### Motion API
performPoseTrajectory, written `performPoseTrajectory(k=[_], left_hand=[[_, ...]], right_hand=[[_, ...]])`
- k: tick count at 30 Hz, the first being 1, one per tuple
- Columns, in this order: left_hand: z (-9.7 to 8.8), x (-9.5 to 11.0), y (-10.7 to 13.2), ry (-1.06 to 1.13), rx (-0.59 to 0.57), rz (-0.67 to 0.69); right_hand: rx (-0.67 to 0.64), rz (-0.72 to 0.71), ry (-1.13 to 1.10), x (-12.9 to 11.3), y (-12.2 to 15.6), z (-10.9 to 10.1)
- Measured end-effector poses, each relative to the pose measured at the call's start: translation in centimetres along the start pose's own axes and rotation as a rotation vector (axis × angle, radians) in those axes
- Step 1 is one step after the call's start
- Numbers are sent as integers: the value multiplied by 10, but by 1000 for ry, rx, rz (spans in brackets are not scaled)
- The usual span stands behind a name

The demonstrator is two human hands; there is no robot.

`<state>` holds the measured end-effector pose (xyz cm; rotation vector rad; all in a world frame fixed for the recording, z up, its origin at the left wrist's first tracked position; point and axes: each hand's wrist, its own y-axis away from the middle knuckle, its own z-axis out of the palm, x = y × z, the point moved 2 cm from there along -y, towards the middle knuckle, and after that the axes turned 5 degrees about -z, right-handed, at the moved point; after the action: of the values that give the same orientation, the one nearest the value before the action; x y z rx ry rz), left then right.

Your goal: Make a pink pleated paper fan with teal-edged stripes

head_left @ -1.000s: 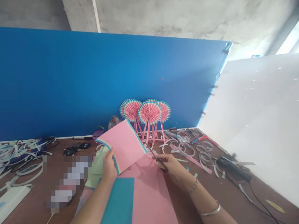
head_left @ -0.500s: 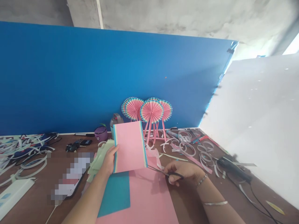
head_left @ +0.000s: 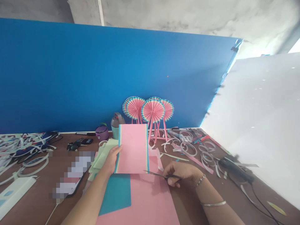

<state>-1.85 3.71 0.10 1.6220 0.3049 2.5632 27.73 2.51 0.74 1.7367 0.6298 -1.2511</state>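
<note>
Our left hand (head_left: 112, 160) pinches the left edge of a bordered pink sheet (head_left: 133, 148), held upright above the tabletop (head_left: 191, 204), with blue and cream bands down both side edges. Our right hand (head_left: 184, 174) is closed around the handles of dark scissors (head_left: 172, 177); the blades point left and overlap the sheet's lower right corner, though we cannot tell whether they touch it. Below the sheet's bottom edge lie a teal sheet (head_left: 117, 192) and a larger pink paper (head_left: 150, 200), whose right edge slants down past our right wrist. To the right of that edge we see brown surface, stretching to a black device (head_left: 235, 170) with a cord. On the left, room is tighter: pale green papers (head_left: 106, 153) sit right beside our left hand, a power strip (head_left: 17, 195) farther out. Ahead, pink pleated fans (head_left: 153, 111) and a flask (head_left: 115, 128) stand close behind the sheet's top edge, and curled paper strips (head_left: 188, 149) spread rightward. A blue partition (head_left: 105, 72) bounds the back, a white panel (head_left: 262, 118) the right.
</note>
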Motion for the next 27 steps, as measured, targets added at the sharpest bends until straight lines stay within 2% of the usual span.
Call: performPoseTrajectory(k=[27], left_hand=[[-1, -1, 0, -21, -29, -21]], right_hand=[[-5, 56, 20, 1, -3, 0]])
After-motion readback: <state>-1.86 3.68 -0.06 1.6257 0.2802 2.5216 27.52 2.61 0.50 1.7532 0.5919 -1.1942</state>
